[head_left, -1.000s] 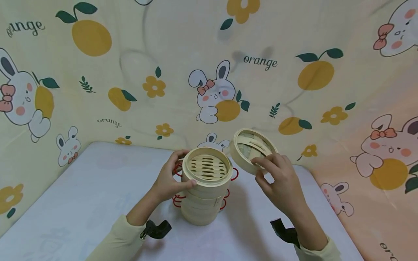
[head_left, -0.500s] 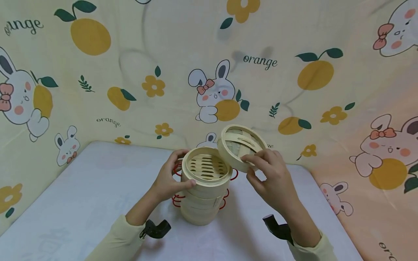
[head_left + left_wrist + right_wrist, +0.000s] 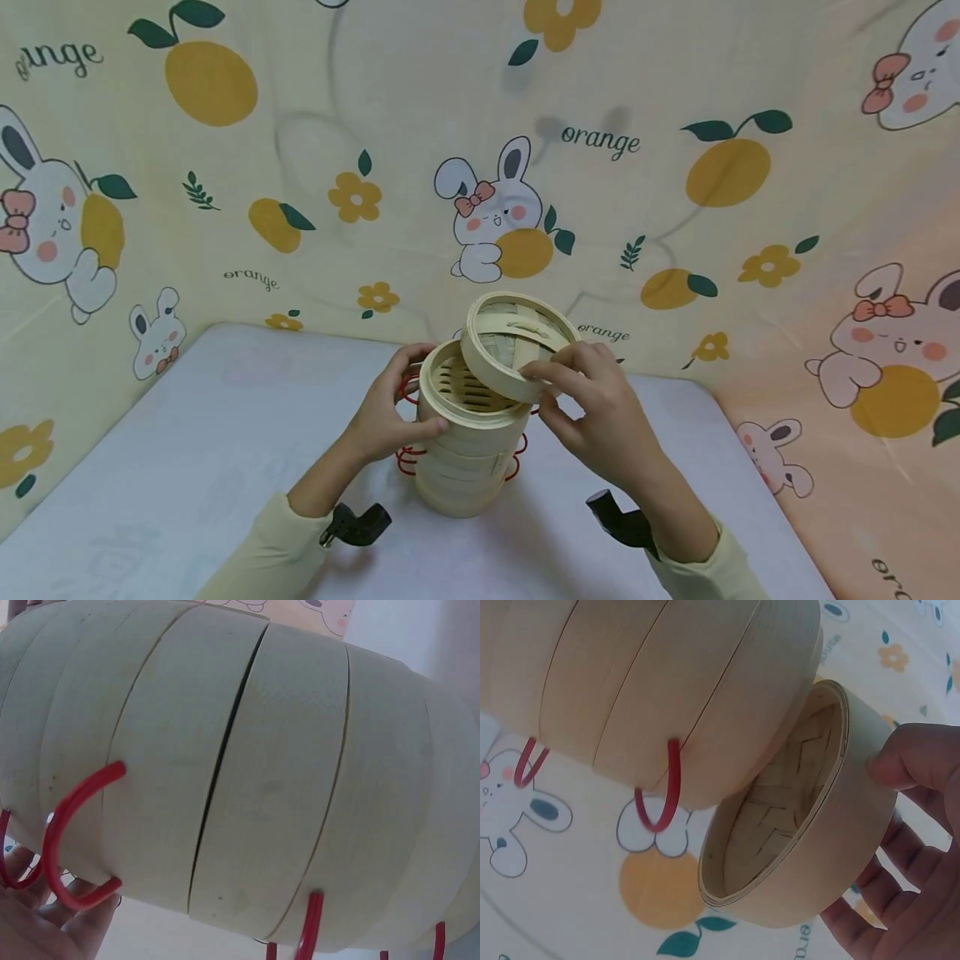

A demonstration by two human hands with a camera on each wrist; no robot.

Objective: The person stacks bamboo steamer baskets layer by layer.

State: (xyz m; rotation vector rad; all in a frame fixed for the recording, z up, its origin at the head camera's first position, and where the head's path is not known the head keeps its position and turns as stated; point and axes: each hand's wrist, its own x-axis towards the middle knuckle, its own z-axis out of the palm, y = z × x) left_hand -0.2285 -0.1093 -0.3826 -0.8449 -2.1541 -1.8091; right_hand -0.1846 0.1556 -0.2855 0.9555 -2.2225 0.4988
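Observation:
A stack of small bamboo steamer baskets (image 3: 459,483) stands upright on the table, with red loop handles (image 3: 66,825) on its sides. The top basket's slatted floor (image 3: 453,385) shows partly. My left hand (image 3: 386,412) grips the upper basket from the left, thumb in front and fingers behind; its fingertips (image 3: 90,919) show beside a red loop. My right hand (image 3: 603,417) pinches the rim of the woven lid (image 3: 501,327), which is tilted over the right part of the top basket. In the right wrist view, the lid's hollow underside (image 3: 769,817) faces the stack.
The stack stands on a white tabletop (image 3: 225,467). Behind it hangs a cream cloth (image 3: 405,108) printed with rabbits and oranges. A black wrist mount (image 3: 358,527) sticks out by the left sleeve, another black mount (image 3: 622,521) by the right.
My right hand has moved the lid leftward, from beside the stack to over part of the top basket. My left hand and the baskets have stayed in place.

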